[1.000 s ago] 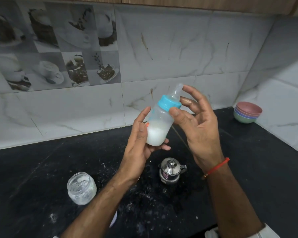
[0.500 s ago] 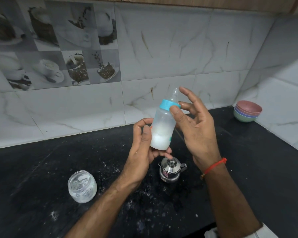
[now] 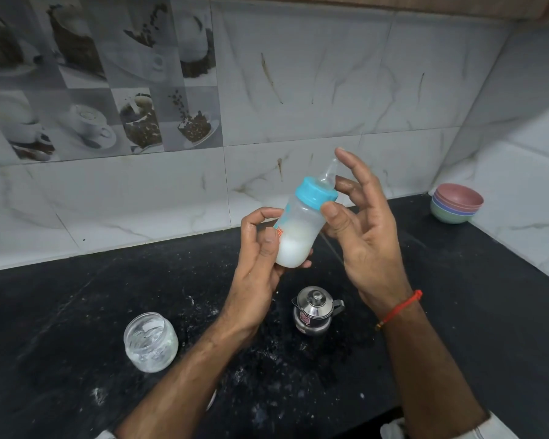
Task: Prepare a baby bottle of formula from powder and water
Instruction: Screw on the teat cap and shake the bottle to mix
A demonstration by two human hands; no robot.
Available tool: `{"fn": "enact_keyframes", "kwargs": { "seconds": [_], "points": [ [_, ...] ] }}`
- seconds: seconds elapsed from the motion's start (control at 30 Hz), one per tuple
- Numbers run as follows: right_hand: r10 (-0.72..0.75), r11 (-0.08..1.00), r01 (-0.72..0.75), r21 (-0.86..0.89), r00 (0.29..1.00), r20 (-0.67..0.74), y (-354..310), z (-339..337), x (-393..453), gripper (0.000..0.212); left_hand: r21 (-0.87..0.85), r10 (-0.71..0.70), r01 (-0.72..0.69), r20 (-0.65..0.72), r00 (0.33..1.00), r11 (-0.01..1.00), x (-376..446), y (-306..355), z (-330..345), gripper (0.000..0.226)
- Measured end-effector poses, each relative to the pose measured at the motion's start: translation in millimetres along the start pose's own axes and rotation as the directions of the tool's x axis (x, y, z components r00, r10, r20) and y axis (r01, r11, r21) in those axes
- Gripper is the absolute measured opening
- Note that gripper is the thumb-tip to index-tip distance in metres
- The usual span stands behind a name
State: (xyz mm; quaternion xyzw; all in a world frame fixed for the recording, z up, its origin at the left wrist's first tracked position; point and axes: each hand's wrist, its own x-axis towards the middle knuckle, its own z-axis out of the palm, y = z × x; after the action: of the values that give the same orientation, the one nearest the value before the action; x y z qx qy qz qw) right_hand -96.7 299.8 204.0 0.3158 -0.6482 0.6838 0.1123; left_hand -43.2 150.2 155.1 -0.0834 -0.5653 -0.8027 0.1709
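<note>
Item: baby bottle (image 3: 298,231), translucent, blue collar (image 3: 316,194) and clear teat (image 3: 329,168) fitted; white liquid fills roughly the lower third. Held in the air near frame centre, above the black counter (image 3: 457,312), tilted with the teat toward 1 o'clock.

Risks, as judged:
- Slip. The base sits only in the curl of the fingers; the skin looks damp, though glare makes that uncertain. A drop would land on the steel pot (image 3: 315,310) directly at 6 o'clock.
- Leak. If the collar is not fully seated, shaking would throw liquid out at the thread.
- Poor mixing. Film on the upper wall suggests powder may still cling there.

Grip:
- Left hand (image 3: 260,264): curled partway around the bottle's base, thumb along its near wall, carrying the weight.
- Right hand (image 3: 362,236): mostly spread; thumb tip presses the collar's lower edge, forefinger rises just behind the teat, other fingers fanned free.

Also present: open glass jar (image 3: 150,342) with white residue at 8 o'clock; stacked bowls (image 3: 456,204) at 3 o'clock; spilled powder on the counter.
</note>
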Motion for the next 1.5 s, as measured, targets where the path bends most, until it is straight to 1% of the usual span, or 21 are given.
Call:
{"fn": "enact_keyframes", "kwargs": {
  "seconds": [0.17,0.4,0.57,0.7,0.87,0.97,1.03,1.1,1.13,1.2,1.27,1.3,1.37,1.43,1.5],
  "points": [
    [0.011,1.0,-0.011,0.001,1.0,-0.002,1.4,-0.4,1.8,0.055,0.004,-0.005,0.005,-0.006,1.0,1.0,2.0,2.2,1.3,0.044],
    [0.08,0.997,-0.081,-0.015,0.995,-0.065,3.9,-1.9,6.1,0.052,-0.007,-0.025,0.025,0.022,0.999,1.0,1.4,2.6,2.9,0.046],
    [0.092,0.995,-0.095,-0.035,0.993,-0.08,9.0,-3.5,9.0,0.05,0.001,-0.034,0.034,0.033,0.999,0.999,2.3,1.3,3.2,0.047],
    [0.097,0.995,-0.099,-0.025,0.992,-0.078,10.4,-2.9,9.9,0.05,0.009,-0.035,0.035,0.031,0.999,0.999,4.2,-0.7,1.8,0.041],
    [0.088,0.996,-0.089,-0.017,0.995,-0.048,11.0,-3.0,9.9,0.052,0.032,-0.035,0.034,0.026,0.999,0.999,5.9,-2.8,-1.0,0.042],
    [0.082,0.996,-0.082,-0.031,0.997,0.014,9.1,-5.9,9.1,0.056,0.082,-0.017,0.016,0.007,1.0,0.997,5.3,-5.5,-3.8,0.034],
    [0.1,0.995,-0.096,-0.039,0.991,0.094,8.2,-7.5,8.7,0.067,0.167,0.019,-0.018,-0.002,1.0,0.986,4.8,-5.9,-6.3,0.027],
    [0.129,0.991,-0.122,-0.061,0.983,0.133,10.7,-5.4,6.3,0.081,0.268,0.041,-0.042,0.009,0.999,0.962,4.1,-4.6,-8.1,0.026],
    [0.139,0.99,-0.137,-0.03,0.984,0.115,14.1,-3.4,3.5,0.086,0.299,0.036,-0.037,0.009,0.999,0.954,4.0,-3.5,-8.6,0.026],
    [0.185,0.972,-0.185,0.146,0.983,0.01,22.3,3.2,-4.7,0.09,0.336,0.021,-0.017,-0.007,1.0,0.942,4.2,-2.5,-9.0,0.029],
    [0.303,0.909,-0.255,0.329,0.948,-0.102,29.0,10.9,-12.0,0.088,0.365,0.001,0.005,-0.017,1.0,0.931,3.9,-2.8,-8.3,0.032],
    [0.359,0.873,-0.285,0.396,0.924,-0.128,32.1,13.6,-14.7,0.087,0.378,-0.007,0.014,-0.019,1.0,0.926,3.3,-4.0,-7.9,0.034],
    [0.428,0.8,-0.308,0.516,0.894,-0.13,38.7,16.1,-18.9,0.084,0.396,-0.025,0.035,-0.03,0.999,0.918,0.8,-7.7,-8.6,0.038],
    [0.509,0.699,-0.306,0.646,0.848,-0.15,47.2,17.6,-22.2,0.082,0.405,-0.046,0.062,-0.05,0.998,0.912,-1.0,-11.3,-10.8,0.043],
    [0.628,0.541,-0.309,0.782,0.767,-0.132,56.2,20.0,-27.3,0.076,0.413,-0.03,0.055,-0.066,0.997,0.909,-0.7,-14.0,-12.6,0.047]
  ]
}}
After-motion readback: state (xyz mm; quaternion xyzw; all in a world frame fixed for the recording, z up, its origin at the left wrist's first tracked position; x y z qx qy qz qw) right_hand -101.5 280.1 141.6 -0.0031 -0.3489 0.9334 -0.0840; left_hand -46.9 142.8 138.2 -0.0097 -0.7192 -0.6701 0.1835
